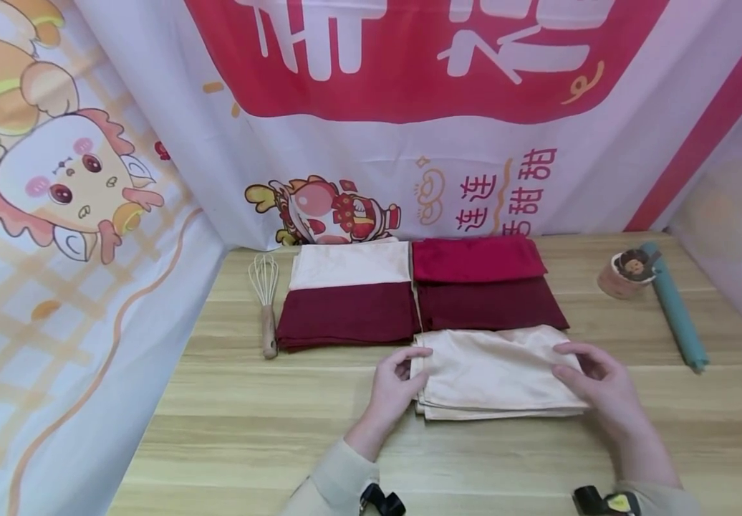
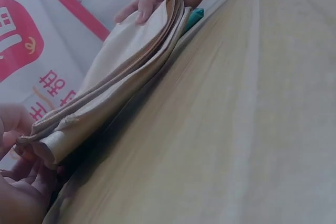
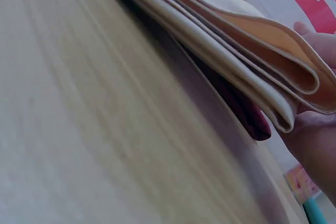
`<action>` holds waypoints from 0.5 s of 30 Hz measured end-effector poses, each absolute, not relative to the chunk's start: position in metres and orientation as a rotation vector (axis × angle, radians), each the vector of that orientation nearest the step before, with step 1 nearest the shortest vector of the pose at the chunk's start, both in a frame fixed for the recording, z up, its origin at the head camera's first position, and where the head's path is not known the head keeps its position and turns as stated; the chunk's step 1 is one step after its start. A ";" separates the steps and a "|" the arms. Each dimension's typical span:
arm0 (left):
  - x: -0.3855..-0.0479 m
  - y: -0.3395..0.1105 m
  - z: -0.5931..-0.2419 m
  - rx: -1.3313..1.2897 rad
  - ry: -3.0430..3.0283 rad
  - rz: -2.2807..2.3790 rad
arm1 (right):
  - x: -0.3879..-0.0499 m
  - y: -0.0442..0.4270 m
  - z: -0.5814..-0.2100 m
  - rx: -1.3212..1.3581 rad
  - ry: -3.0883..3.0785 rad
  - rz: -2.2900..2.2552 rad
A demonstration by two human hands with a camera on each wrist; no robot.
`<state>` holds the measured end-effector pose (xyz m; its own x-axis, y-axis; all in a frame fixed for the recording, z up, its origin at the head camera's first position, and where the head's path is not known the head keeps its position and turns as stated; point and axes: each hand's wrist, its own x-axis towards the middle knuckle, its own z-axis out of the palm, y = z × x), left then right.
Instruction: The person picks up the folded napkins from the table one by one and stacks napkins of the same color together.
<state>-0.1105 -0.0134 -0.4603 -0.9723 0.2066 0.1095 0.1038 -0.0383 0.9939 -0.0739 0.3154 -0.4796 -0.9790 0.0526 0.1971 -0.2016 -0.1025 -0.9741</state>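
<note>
A folded cream cloth (image 1: 500,373) in several layers lies across the front of the other cloths, between both hands. At its left end my left hand (image 1: 397,387) grips the edge, fingers above and below the layers in the left wrist view. My right hand (image 1: 603,387) holds the opposite end, its thumb and fingers around the folded layers (image 3: 220,45) in the right wrist view. That end bulges open between the folds. Directly behind are two dark red folded cloths (image 1: 348,314) (image 1: 493,304), with a white folded cloth (image 1: 352,264) and a crimson one (image 1: 479,259) farther back.
A whisk (image 1: 268,301) with a wooden handle lies left of the cloths. On the right stand a small pink cup (image 1: 625,276) with dark contents and a teal roll (image 1: 677,308). A printed curtain (image 1: 345,154) hangs behind the wooden table (image 1: 235,430).
</note>
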 end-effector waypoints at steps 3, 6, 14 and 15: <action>-0.113 -0.017 -0.456 0.347 2.111 2.206 | -0.074 0.311 -0.472 0.119 -2.012 2.191; -0.122 -0.024 -0.458 0.343 2.095 2.262 | -0.078 0.303 -0.462 0.031 -2.080 2.161; -0.156 -0.064 -0.444 0.295 2.251 2.255 | -0.119 0.261 -0.446 0.062 -2.126 2.148; -0.162 -0.071 -0.440 0.265 2.286 2.226 | -0.127 0.254 -0.443 0.084 -2.167 2.078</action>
<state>-0.1621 -0.0709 -0.4397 -0.9845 0.0759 0.1581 0.1601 0.0206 0.9869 -0.1265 0.2541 -0.4433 -0.9890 0.0551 0.1375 -0.1350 0.0459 -0.9898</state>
